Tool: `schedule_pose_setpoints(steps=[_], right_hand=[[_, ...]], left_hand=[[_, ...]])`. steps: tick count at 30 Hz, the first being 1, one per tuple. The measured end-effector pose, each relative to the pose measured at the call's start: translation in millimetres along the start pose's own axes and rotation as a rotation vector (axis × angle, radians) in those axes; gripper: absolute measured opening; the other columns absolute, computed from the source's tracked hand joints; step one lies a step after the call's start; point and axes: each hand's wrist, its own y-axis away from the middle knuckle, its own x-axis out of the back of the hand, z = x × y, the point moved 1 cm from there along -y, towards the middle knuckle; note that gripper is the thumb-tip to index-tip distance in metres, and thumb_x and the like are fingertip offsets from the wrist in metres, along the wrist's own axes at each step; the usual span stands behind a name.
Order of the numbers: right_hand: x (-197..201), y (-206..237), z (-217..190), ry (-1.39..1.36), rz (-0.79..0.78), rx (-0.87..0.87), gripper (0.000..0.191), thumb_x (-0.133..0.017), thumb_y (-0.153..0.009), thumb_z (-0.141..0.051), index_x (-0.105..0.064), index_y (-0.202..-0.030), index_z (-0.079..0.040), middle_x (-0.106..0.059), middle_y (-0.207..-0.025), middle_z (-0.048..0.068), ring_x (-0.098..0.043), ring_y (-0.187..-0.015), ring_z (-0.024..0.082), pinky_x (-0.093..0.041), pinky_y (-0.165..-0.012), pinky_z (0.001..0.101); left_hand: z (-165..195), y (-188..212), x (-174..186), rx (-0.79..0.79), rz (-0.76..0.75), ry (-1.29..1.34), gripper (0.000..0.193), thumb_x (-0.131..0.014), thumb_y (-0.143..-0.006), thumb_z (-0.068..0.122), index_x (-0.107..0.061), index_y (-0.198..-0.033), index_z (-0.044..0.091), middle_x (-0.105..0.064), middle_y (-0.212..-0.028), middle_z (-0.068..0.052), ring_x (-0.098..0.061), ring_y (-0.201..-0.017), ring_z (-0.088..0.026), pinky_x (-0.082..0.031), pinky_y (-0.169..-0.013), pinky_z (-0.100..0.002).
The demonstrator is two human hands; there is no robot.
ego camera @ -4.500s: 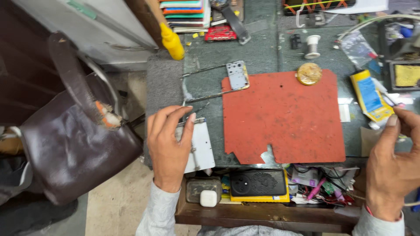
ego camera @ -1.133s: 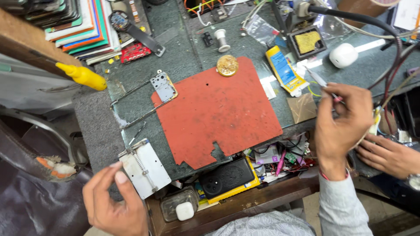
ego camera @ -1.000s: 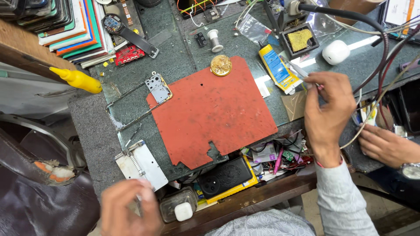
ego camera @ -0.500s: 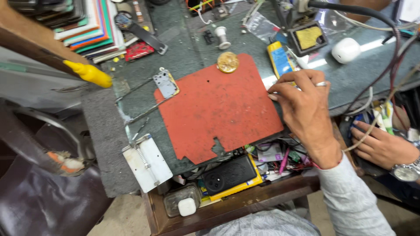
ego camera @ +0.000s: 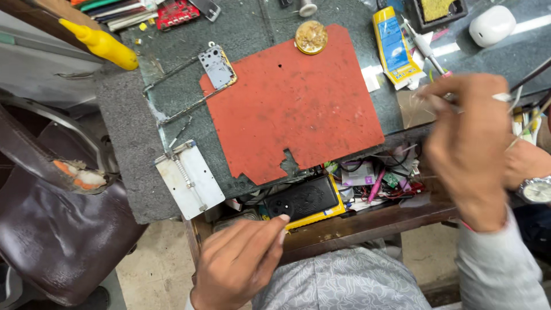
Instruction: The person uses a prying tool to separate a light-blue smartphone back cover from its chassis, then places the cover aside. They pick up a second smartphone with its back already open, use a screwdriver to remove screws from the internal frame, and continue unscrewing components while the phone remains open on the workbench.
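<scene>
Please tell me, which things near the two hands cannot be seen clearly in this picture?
Head view:
- Right hand: motion blur; whatever thin thing its fingers pinch cannot be told, so its grip is unclear.
- Left hand: its forefinger points toward the black phone; contact cannot be told.
- Shelf clutter: too small and tangled, partly under the table edge.
- Another person's wrist with a watch: cut off by the right edge.

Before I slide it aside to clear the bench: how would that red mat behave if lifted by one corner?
The red mat looks thin and lies flat, so it would probably flop. Its ragged front edge might tear further. The round brass tin resting on its far edge would likely slide off.
</scene>
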Motion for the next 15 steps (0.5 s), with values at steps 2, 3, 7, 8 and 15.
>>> schedule_pose_setpoints(steps=[2,3,7,8,15], right_hand=[[17.6,20.3,1.0,-0.197,-0.017,-0.215,0.013,-0.061,-0.105,0.01,-0.058,-0.11,-0.001,-0.064,-0.108,0.011,-0.063,-0.096,0.026,-0.049,-0.082,0.0363],[27.5,34.0,2.2,-0.364,-0.013,-0.337,0.013,-0.06,-0.102,0.007,-0.054,-0.111,-0.001,-0.064,-0.107,0.008,-0.065,-0.099,0.022,-0.053,-0.085,0.0314],[45.9,76.3,23.1,-0.455,-0.059,-0.43,0.019,-0.065,-0.089,0.0,-0.055,-0.105,-0.001,-0.064,-0.104,0.005,-0.065,-0.113,0.012,-0.053,-0.099,0.0243],[50.6,86.9,30.4,-0.403,-0.084,-0.429,0.021,-0.068,-0.087,-0.001,-0.056,-0.105,0.0,-0.065,-0.102,0.006,-0.066,-0.111,0.012,-0.053,-0.099,0.0245],[62.3,162.5,63.3,0.187,-0.348,-0.528,0.023,-0.082,-0.078,-0.002,-0.072,-0.098,-0.004,-0.074,-0.088,0.007,-0.065,-0.088,0.022,-0.051,-0.076,0.0344]], left_hand=[[-5.0,5.6,-14.2,0.017,-0.152,0.026,0.022,-0.075,-0.09,0.008,-0.069,-0.11,0.0,-0.071,-0.089,-0.007,-0.069,-0.075,-0.023,-0.056,-0.065,-0.035],[-7.5,8.5,-21.3,0.026,-0.23,0.04,0.023,-0.074,-0.091,0.01,-0.069,-0.111,0.0,-0.071,-0.09,-0.007,-0.068,-0.076,-0.024,-0.056,-0.066,-0.036],[-22.7,15.6,-51.3,0.111,-0.548,-0.027,0.028,-0.07,-0.092,0.017,-0.068,-0.116,0.002,-0.067,-0.092,-0.01,-0.064,-0.087,-0.029,-0.052,-0.075,-0.042],[-25.5,16.3,-58.9,0.106,-0.561,-0.044,0.03,-0.068,-0.092,0.017,-0.067,-0.117,0.001,-0.067,-0.095,-0.01,-0.063,-0.09,-0.029,-0.052,-0.077,-0.043],[-36.5,21.9,-85.6,0.083,-0.574,-0.071,0.032,-0.066,-0.091,0.016,-0.066,-0.12,0.002,-0.066,-0.107,-0.012,-0.062,-0.099,-0.031,-0.049,-0.086,-0.043]])
